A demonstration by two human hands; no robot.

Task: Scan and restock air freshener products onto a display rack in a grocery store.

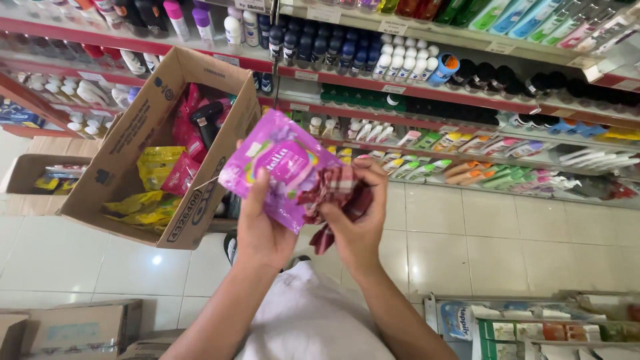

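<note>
Small carton, far left: an open brown cardboard box (27,175) on the pale tiled floor (460,247), its top flaps folded out; yellow and dark packets lie inside, too small to tell apart.
Large carton: a bigger corrugated cardboard box (143,133), tilted so its open mouth faces the camera; inside are crinkled glossy yellow pouches (157,167), red-pink packets (183,143) and a black handheld tool (207,117) standing near the back wall.
Left hand: the left hand (261,230) grips the purple packet from below, thumb on its front face, the other fingers curled behind it and hidden.
Purple packet: a flat, soft, shiny plastic pouch (283,163), roughly rectangular, held tilted in front of the shelves, between the large carton and the cloth.
Cloth: a red-and-white checked fabric rag (337,197), bunched and creased, touching the packet's right edge, one end hanging down.
Right hand: the right hand (360,227) has its fingers closed around the bunched cloth, pressing it to the packet.
Shelves: red-edged shelves (413,83) carry rows of dark bottles, white roll-on containers and lying tubes.
</note>
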